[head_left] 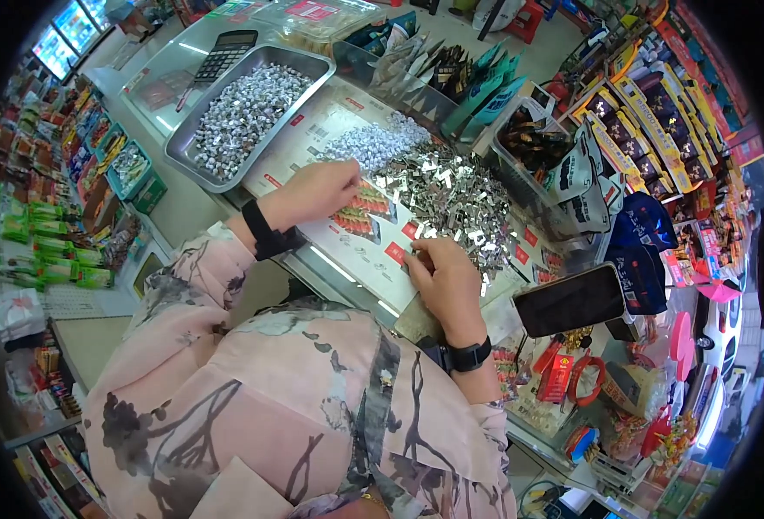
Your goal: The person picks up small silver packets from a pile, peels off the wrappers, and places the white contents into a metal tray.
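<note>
Lying just beyond the right fingers (434, 246), silver metal pieces (464, 201)

My left hand (328, 188) curls over the printed board (351, 253), just by the white bits (382, 141). My right hand (447, 287) bends its fingers at the near edge of the metal bits (473, 208). Beyond my left hand — a filled tray (193, 171); right of my right hand — a dark phone (569, 301).
</note>
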A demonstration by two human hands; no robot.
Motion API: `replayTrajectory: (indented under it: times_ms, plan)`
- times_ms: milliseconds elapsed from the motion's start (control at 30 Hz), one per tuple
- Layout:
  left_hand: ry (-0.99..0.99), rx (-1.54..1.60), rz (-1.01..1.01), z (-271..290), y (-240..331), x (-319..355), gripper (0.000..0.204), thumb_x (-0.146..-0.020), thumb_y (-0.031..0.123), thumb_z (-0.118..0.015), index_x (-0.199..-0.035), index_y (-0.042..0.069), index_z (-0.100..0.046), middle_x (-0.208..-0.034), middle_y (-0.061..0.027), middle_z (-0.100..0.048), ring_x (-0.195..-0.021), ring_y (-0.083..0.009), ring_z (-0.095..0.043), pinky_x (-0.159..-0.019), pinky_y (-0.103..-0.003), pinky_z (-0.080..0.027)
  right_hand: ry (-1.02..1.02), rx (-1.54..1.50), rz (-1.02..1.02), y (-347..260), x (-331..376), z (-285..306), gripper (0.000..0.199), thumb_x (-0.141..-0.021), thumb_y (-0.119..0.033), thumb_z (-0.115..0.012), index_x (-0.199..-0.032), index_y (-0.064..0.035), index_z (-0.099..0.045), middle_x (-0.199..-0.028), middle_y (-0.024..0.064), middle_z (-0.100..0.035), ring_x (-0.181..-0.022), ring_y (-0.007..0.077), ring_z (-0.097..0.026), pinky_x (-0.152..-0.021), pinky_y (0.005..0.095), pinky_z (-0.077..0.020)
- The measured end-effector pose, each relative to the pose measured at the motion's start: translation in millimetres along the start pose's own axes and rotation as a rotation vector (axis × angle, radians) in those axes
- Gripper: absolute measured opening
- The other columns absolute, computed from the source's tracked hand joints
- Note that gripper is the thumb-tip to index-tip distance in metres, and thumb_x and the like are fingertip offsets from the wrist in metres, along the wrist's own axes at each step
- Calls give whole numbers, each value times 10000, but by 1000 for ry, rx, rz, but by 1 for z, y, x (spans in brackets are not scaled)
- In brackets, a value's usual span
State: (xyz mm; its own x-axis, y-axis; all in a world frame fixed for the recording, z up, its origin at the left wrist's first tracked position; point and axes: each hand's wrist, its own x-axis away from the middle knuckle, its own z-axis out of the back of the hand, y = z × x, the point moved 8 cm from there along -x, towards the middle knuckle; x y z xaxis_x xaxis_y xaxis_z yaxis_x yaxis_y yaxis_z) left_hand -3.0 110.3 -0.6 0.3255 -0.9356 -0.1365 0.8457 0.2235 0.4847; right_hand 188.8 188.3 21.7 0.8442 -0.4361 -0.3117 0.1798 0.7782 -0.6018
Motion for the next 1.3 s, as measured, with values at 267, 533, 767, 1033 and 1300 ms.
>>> replayTrajectory:
  times_ms: [267, 533, 767, 1033, 1300]
  plan:
    - [-91, 365, 61, -2, 10, 2, 107, -823, 123, -565, -849, 22, -539, -725, -83, -593, -634, -189, -590, -581, -317, -469, 3, 74, -3, 1, 0, 1, 125, -759, -154, -672, -832, -63, -628, -756, 92, -580, -683, 259, -580, -586, 337, -457]
    - [-323, 1089, 188, -31, 58, 10, 193, -864, 173, -561, -979, 18, -567, -750, -35, -587, -606, -87, -575, -502, -212, -452, -43, 133, -116, -5, -6, 1, 200, -799, -205, -629, -963, -90, -629, -815, 97, -605, -740, 270, -596, -624, 368, -467]
    - [-263, 1173, 239, -35, 66, 13, 160, -872, 191, -545, -907, 36, -548, -744, -22, -578, -597, -69, -539, -483, -204, -413, -15, 122, -52, -2, -1, -3, 131, -786, -174, -648, -867, -72, -633, -787, 110, -593, -721, 286, -588, -622, 376, -461]
    - [-289, 1238, 251, -44, 62, 15, 150, -864, 169, -542, -937, 38, -532, -743, -18, -565, -597, -68, -515, -480, -211, -404, -6, 2, -115, 10, 1, 2, 117, -807, -126, -641, -849, -22, -606, -739, 76, -598, -647, 175, -578, -599, 283, -457]
    - [-245, 1372, 303, -55, 70, 6, 157, -899, 192, -534, -950, 43, -536, -765, -23, -580, -580, -82, -549, -523, -220, -461, 90, -462, -330, 32, 2, 2, 91, -839, -68, -619, -877, 7, -586, -752, 19, -585, -668, 60, -527, -599, 206, -433]
